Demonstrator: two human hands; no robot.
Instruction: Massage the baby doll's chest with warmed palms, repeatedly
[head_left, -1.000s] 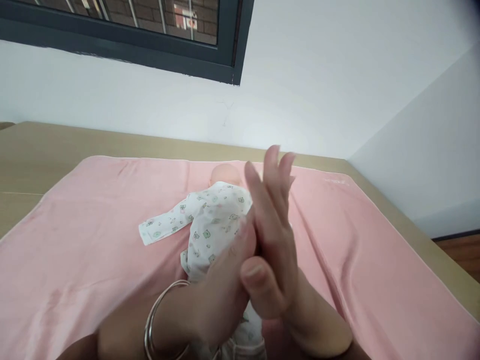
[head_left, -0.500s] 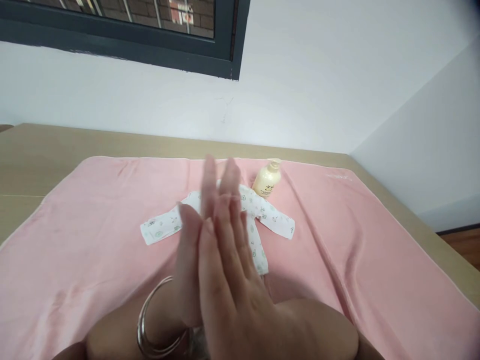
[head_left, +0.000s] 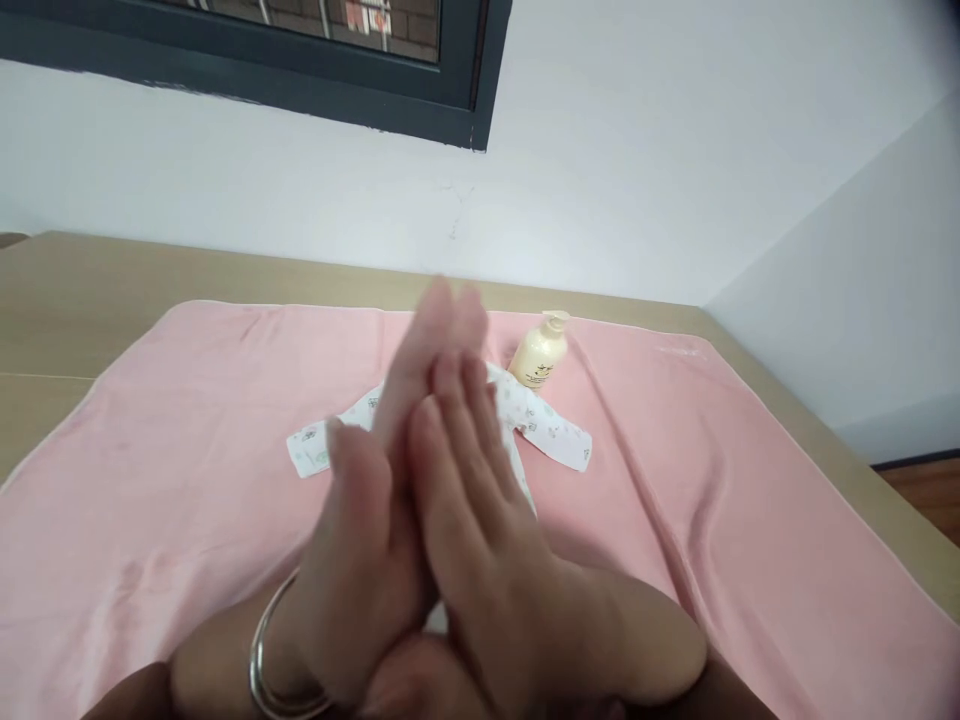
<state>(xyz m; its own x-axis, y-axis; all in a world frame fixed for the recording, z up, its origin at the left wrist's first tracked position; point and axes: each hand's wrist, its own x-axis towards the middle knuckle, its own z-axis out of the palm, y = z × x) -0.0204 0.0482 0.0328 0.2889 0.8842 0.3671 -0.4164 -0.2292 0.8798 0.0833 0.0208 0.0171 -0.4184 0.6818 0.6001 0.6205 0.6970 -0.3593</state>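
The left hand (head_left: 352,560) and right hand (head_left: 499,575) meet palm to palm before a shirt (head_left: 553,432)

The shirt, white with a small print, lies just beyond the hands, which hide its middle; one sleeve shows to their left, the other to their right. Both hands are flat, fingers straight and pointing away, pressed against each other. The left fingertips, blurred, reach past the right ones, and the left thumb stands out to the side. A small gap shows between the heels of the hands; whether anything thin lies between the palms cannot be told. Bangles (head_left: 259,660) ring the left wrist. Beyond the hands, a little to the right, a pale yellow bottle (head_left: 538,352) stands near the shirt's collar. A pink blanket (head_left: 757,540) spreads out under shirt and bottle. Farther off come the table (head_left: 90,300) edge, a white wall (head_left: 615,150) and a dark-framed window (head_left: 420,90).
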